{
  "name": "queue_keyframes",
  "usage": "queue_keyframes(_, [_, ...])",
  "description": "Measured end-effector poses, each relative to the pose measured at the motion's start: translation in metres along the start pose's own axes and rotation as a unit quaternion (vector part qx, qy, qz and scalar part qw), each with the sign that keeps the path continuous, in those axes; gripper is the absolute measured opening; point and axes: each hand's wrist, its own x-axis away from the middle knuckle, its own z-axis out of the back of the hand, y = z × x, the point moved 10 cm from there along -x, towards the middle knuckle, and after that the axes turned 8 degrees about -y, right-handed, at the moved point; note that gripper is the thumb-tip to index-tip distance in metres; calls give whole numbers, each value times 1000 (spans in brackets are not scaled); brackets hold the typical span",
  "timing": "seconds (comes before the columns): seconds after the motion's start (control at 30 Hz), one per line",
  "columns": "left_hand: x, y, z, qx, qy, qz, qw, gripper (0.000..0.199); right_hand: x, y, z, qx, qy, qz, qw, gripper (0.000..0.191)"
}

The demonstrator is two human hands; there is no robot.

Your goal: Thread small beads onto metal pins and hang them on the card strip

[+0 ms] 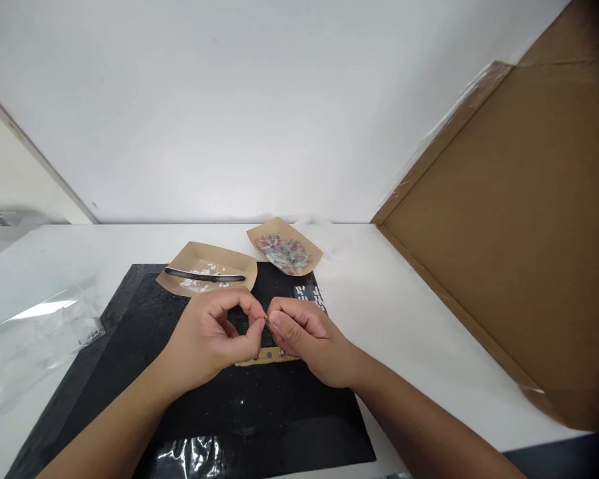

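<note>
In the head view, the left hand (224, 332) is pinching with thumb and index fingertips, and the right hand (312, 342) is closing its thumb over a curled index finger; both seem to be gripping one tiny piece (266, 319), too small to identify. The piece is hovering over the middle of a black mat (279, 422), about midway between its left and right edges, just beyond a yellowish strip (262, 358) that is lying beneath the hands and bearing small dark and shiny dots. Toward the back edge of the worktop (359, 293), two paper trays are standing: the left one (229, 258) is holding a dark curved tool (204, 275) and white flakes, the right one (274, 227) a heap of small wrapped bits. Handling this piece well is likely demanding a light, even pinch from opposing fingertips, with both hands keeping low over the mat, since something so tiny could easily be slipping away.
</note>
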Motion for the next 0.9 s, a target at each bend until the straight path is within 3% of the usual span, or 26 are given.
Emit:
queue_keyframes(0.2, [0,-4,0,-4,8,15,1000,7,-2,5,-7,-124,0,4,992,41])
queue_keyframes(0.47, [5,-16,-3,66,-1,42,997,13,-3,8,-6,-178,-12,5,984,40])
queue_keyframes(0.9, [3,-10,-2,29,-17,34,999,12,1,0,0,-50,-10,10,999,39])
